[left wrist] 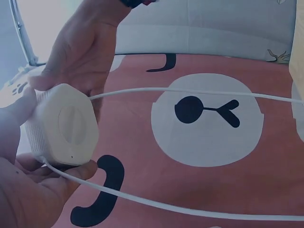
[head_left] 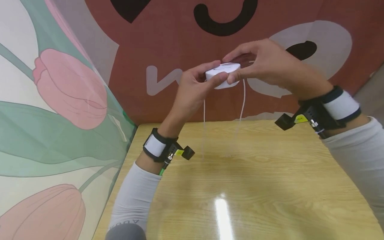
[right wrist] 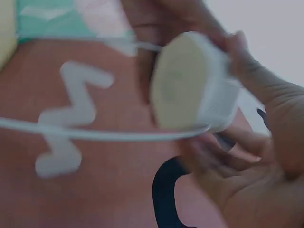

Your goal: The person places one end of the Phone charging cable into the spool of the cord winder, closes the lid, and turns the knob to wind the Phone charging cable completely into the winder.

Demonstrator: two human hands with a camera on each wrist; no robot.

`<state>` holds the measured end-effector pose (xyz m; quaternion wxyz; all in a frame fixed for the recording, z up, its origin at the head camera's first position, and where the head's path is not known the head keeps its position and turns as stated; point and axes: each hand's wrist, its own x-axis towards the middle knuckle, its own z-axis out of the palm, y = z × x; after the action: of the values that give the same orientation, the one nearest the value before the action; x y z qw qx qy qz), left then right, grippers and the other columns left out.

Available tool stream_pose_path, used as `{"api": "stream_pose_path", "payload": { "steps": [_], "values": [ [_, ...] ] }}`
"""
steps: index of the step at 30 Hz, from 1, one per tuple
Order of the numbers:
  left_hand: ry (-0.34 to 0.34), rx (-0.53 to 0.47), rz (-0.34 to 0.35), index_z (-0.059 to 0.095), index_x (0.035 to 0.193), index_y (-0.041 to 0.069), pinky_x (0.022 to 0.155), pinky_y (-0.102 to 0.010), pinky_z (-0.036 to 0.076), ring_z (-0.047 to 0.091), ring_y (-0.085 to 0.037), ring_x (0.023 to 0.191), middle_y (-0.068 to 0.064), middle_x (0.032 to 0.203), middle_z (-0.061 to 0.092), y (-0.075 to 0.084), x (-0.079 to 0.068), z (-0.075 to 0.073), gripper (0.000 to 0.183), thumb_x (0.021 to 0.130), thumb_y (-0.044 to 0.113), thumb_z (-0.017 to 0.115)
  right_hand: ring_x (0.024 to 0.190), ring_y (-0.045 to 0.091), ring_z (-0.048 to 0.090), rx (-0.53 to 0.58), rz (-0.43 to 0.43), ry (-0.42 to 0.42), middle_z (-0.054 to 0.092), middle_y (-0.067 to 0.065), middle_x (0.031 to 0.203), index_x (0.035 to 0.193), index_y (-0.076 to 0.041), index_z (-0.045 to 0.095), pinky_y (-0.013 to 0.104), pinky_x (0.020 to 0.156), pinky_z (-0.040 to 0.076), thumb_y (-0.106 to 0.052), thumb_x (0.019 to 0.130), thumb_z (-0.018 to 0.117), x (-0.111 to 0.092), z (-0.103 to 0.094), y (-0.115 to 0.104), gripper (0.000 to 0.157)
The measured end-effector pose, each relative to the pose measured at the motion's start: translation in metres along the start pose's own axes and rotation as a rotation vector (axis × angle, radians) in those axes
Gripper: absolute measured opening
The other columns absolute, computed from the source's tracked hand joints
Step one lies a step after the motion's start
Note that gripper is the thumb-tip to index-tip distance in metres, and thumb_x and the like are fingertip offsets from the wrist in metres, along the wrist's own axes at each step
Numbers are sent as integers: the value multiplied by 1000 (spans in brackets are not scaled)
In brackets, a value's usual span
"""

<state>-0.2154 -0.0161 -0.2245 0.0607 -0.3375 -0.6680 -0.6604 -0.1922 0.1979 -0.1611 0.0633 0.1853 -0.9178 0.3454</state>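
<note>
Both hands hold up a small white six-sided device (head_left: 222,69) with ribbed sides and a round dial-like disc on one face. My left hand (head_left: 195,80) grips its left end between thumb and fingers. On the other end, my right hand (head_left: 264,63) pinches it, thumb in front and fingers behind. A white cord (head_left: 244,96) leaves the device on two sides and hangs down as a loop toward the table. The left wrist view shows the disc face of the device (left wrist: 73,121), with the cord (left wrist: 190,209) trailing away to the right.
Below the hands spreads a wood-grain table (head_left: 270,173) with a bright light reflection. A red printed cloth (head_left: 162,40) hangs behind it, and a curtain with tulips (head_left: 72,86) covers the left side. Each wrist wears a black strap with a small camera.
</note>
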Motion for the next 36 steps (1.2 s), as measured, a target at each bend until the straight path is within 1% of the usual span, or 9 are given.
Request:
{"api": "stream_pose_path", "payload": {
  "steps": [6,8,11,15,19,22,27,31,36],
  "values": [
    [43,20,-10,70,129,4,75,-24,51,61,-12,87,-6,101,72,1,-1,-6,37,95,17,74,119,23,62,-217,-601,234,66,8,130,128,-5,68,9,102,41,-16,68,95,-7,14,10,67],
    [43,1,-10,73,125,4,73,-23,50,60,-11,86,-4,99,73,2,-2,-7,32,96,17,73,114,24,64,-266,-721,261,68,11,126,127,-1,67,8,98,41,-11,70,94,-7,19,13,64],
    [28,-16,-9,74,122,3,73,-23,50,61,-12,86,-3,99,73,3,-2,-7,28,97,15,71,108,24,66,-303,-779,295,69,14,122,124,2,66,6,96,41,-2,76,89,-7,24,15,54],
    [-6,3,7,74,121,-1,77,-25,54,66,-14,90,-9,102,74,4,-2,-7,26,99,14,67,97,19,63,-287,-739,320,72,12,116,120,1,69,8,89,41,3,76,87,-8,25,13,47],
    [-43,20,16,66,132,-1,88,-28,57,67,-14,99,-13,115,73,4,-5,-7,33,100,9,64,94,8,61,-180,-591,294,72,3,113,121,-3,71,7,87,47,-2,77,88,-12,23,11,47],
    [-81,-13,46,51,148,1,101,-31,56,63,-15,115,-13,138,64,2,-8,-7,55,96,-1,68,95,3,68,-27,-435,272,73,-2,111,121,-4,71,10,85,54,-5,78,88,-11,21,11,46],
    [-98,-32,202,32,159,0,111,-34,51,55,-20,134,-15,160,44,-2,-11,-3,89,83,-12,76,86,12,73,313,-197,178,77,0,100,119,-4,73,16,74,58,-8,82,86,-6,17,14,40],
    [-58,11,307,37,155,-3,108,-35,53,57,-20,131,-18,157,47,-2,-12,2,91,77,-12,82,87,16,69,444,-75,79,77,2,100,124,-6,72,18,76,56,-14,88,81,-6,14,18,38],
    [-10,63,356,48,149,-6,103,-34,56,60,-17,128,-20,153,52,-2,-16,10,87,71,-8,88,82,15,59,560,-3,-9,74,3,95,126,-4,68,19,64,49,-18,94,75,-8,12,20,35]
  ]
}}
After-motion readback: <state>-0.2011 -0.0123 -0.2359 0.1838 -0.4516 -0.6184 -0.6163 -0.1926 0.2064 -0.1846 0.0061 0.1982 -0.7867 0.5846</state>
